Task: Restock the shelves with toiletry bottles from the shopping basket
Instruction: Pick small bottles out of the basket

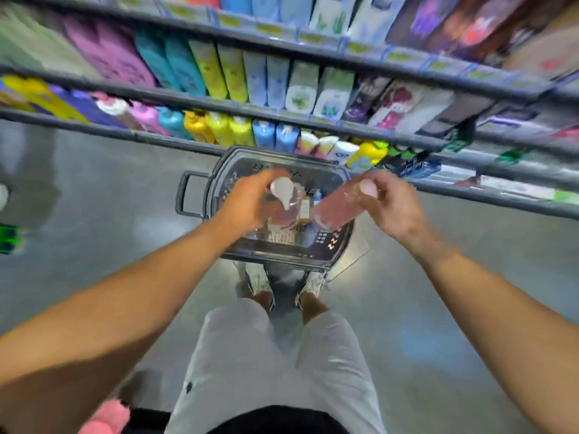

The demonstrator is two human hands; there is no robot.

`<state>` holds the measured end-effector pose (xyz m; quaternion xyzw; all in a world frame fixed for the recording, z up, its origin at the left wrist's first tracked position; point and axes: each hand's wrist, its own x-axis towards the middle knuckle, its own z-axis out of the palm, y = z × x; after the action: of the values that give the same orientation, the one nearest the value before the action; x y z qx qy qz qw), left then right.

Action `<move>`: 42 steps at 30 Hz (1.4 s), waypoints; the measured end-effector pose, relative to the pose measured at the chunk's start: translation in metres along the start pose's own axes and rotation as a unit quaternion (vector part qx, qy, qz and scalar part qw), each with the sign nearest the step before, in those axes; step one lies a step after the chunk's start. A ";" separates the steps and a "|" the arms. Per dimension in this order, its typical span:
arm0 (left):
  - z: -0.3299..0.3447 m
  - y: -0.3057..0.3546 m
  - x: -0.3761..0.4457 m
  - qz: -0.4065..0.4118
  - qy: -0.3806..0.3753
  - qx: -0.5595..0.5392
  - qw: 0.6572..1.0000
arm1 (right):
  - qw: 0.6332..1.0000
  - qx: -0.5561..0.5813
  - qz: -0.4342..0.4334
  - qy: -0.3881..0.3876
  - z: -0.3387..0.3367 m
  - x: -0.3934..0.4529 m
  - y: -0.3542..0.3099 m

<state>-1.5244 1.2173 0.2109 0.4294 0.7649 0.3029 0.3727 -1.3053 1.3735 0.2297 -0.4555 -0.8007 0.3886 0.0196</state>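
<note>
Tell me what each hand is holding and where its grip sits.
The left hand grips a clear pump bottle near its white pump top. The right hand grips a pink cylindrical bottle at its capped upper end. Both are above the grey shopping basket.

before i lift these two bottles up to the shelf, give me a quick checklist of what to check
1. Left hand grips the clear pump bottle: ok, fingers curl round it below the white pump.
2. Right hand grips the pink bottle: ok, held near its cap, body tilted down-left.
3. Both bottles clear of the basket rim: cannot tell, they overlap it from above.
4. Free slot on the bottom shelf: cannot tell, the row behind the basket looks full and blurred.
5. Basket steady on the floor: ok, it sits flat in front of the feet.
6. Matching product on shelf: cannot tell, labels are blurred.
</note>
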 end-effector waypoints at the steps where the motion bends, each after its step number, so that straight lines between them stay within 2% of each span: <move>1: -0.011 0.014 -0.002 0.006 0.011 0.009 1.000 | 1.000 -0.018 -0.018 0.008 -0.015 -0.003 -0.013; 5: -0.048 0.064 -0.009 0.051 0.045 -0.027 0.997 | 0.996 -0.042 -0.065 0.051 -0.066 -0.013 -0.060; 10: -0.095 0.117 -0.005 0.118 0.069 -0.013 0.991 | 0.988 -0.060 -0.098 0.105 -0.112 -0.016 -0.108; 24: -0.189 0.234 0.010 0.235 0.159 -0.045 0.958 | 0.952 -0.082 -0.186 0.228 -0.225 -0.020 -0.194; 30: -0.206 0.282 0.013 0.259 0.137 -0.105 0.950 | 0.940 -0.088 -0.192 0.269 -0.268 -0.027 -0.215; 42: -0.200 0.330 0.053 0.268 0.175 -0.075 0.944 | 0.927 -0.099 -0.237 0.275 -0.328 -0.006 -0.217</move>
<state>-1.5673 1.3834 0.5605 0.5296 0.6498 0.5182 0.1693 -1.3303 1.5064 0.5992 -0.3413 -0.8830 0.1510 0.2847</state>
